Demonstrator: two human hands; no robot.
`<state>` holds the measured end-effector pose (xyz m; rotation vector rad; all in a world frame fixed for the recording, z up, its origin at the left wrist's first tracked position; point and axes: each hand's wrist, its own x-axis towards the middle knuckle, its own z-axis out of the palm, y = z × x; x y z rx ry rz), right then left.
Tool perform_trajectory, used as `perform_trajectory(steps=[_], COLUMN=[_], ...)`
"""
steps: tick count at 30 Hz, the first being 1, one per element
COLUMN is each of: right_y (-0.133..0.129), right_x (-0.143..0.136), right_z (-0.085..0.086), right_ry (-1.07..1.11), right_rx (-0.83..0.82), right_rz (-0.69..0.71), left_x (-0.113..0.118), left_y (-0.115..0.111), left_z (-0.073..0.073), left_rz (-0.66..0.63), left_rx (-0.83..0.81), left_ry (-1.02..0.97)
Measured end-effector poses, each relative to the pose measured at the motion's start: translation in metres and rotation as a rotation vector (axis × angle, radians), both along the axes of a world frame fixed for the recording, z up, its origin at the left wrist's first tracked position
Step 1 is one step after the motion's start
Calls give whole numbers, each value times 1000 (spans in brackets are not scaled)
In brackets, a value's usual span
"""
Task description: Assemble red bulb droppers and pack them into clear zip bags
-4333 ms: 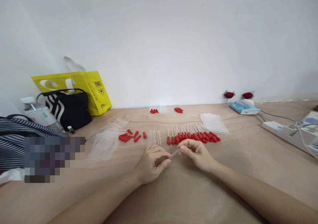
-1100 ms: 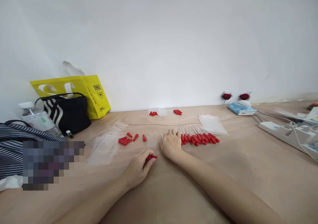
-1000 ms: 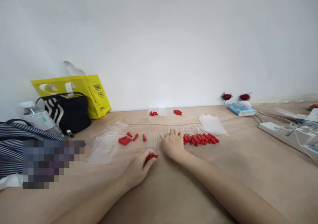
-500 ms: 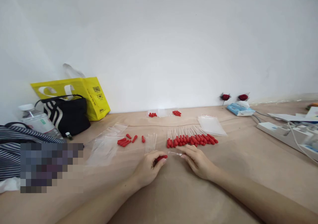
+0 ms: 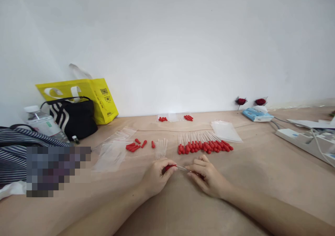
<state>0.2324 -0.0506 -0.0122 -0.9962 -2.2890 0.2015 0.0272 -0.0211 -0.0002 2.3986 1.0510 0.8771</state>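
Between thumb and fingers, my left hand (image 5: 160, 176) grips a red rubber dropper bulb (image 5: 170, 167), partly hidden by them. My right hand (image 5: 206, 176) is closed on a clear glass dropper tube (image 5: 182, 168), whose end meets the bulb's mouth; how deep it sits I cannot tell. Just beyond my left hand lie several bare glass tubes (image 5: 161, 148) side by side. A row of droppers with red bulbs (image 5: 203, 146) lies beyond my right hand, bulbs toward me. Loose red bulbs (image 5: 133, 147) are scattered to the left.
Clear zip bags (image 5: 112, 155) lie at left, another zip bag (image 5: 226, 131) at back right. Small bags of red bulbs (image 5: 162, 119) rest by the wall. A yellow bag (image 5: 107, 107), black bag (image 5: 78, 120) and bottle (image 5: 45, 124) stand left. A power strip (image 5: 295, 141) and tissue pack (image 5: 256, 114) are right.
The glass tube, earlier apart from the bulb, now meets its mouth. My right hand has moved slightly left and its fingers have curled more. The view has shifted a little.
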Motion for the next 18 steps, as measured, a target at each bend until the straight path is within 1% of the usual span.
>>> perform_trajectory(steps=[3, 6, 9, 13, 18], right_y=[0, 0, -1, -3, -3], right_x=[2, 4, 4, -1, -6], right_z=[1, 2, 4, 6, 3], right_ry=[-50, -123, -149, -127, -118], right_rx=[47, 108, 148, 125, 100], right_rz=[9, 15, 11, -35, -40], left_x=[0, 0, 0, 0, 0], left_y=[-3, -5, -6, -5, -4], left_z=[2, 4, 3, -2, -5], left_rz=[-43, -115, -167, -157, -198], left_rx=[67, 130, 175, 215, 246], left_ry=[26, 68, 83, 76, 68])
